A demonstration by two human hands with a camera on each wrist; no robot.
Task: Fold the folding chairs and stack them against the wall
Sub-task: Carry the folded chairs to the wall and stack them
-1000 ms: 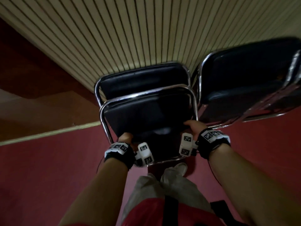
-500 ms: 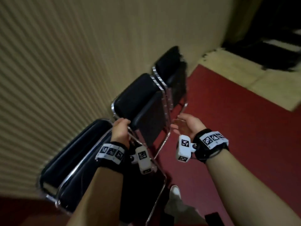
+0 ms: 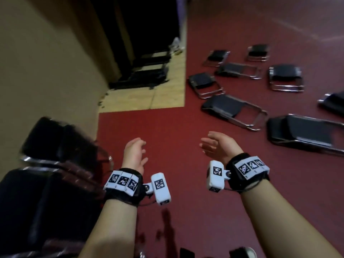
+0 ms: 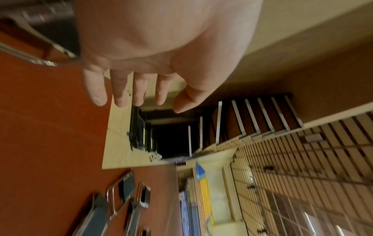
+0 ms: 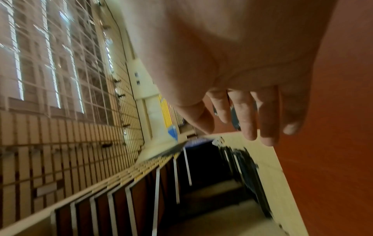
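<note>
Above the red floor (image 3: 167, 127), left hand (image 3: 134, 155) and right hand (image 3: 219, 146) both empty with fingers loosely spread; stacked chairs (image 3: 52, 164) leaning on the wall (image 3: 46, 71) at left, loose chairs (image 3: 232, 108) lying folded on the floor, well apart at right.

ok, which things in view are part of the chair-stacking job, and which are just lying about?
Job:
- black folding chairs with chrome frames lying flat on the red floor
- black chairs already stacked against the beige wall
- left hand, empty
- right hand, empty

Lying about:
- pale wooden floor panel
- dark stack of flat items on it
</note>
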